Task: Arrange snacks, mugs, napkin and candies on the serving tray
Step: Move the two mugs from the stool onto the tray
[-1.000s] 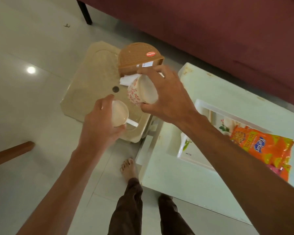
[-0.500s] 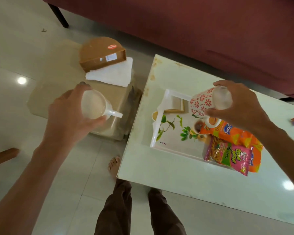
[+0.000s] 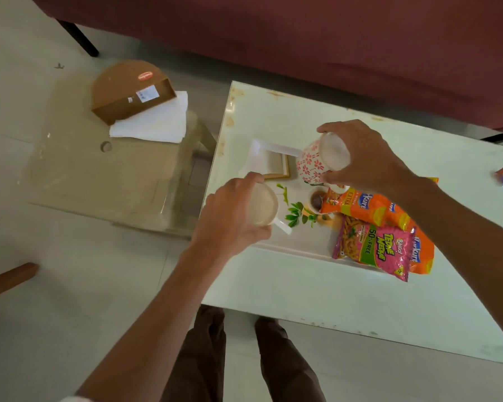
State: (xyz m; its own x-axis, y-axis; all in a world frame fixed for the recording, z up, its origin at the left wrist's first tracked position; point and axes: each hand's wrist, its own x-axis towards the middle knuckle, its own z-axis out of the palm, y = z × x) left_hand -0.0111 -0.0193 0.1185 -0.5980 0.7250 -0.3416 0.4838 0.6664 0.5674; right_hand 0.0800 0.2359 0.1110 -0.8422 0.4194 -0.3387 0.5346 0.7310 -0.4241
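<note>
Mugs hang over the serving tray point(image 3: 308, 242) on the table point(image 3: 302, 294): the plain white mug point(image 3: 262, 208) at its near-left corner, the left hand point(image 3: 230, 219) curled over its rim in a top grip; the floral mug point(image 3: 317, 163) tilted at the far side, wrapped in the grip of the right hand point(image 3: 363, 158). Set down carelessly, either could catch the tray's raised rim or the Kurkure packet point(image 3: 372, 210) and tip.

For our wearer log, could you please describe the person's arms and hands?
The left hand and right hand are bare: no gloves, rings or watch visible. The left forearm and right forearm are uncovered; a white strip by the left elbow may be a sleeve.
</note>
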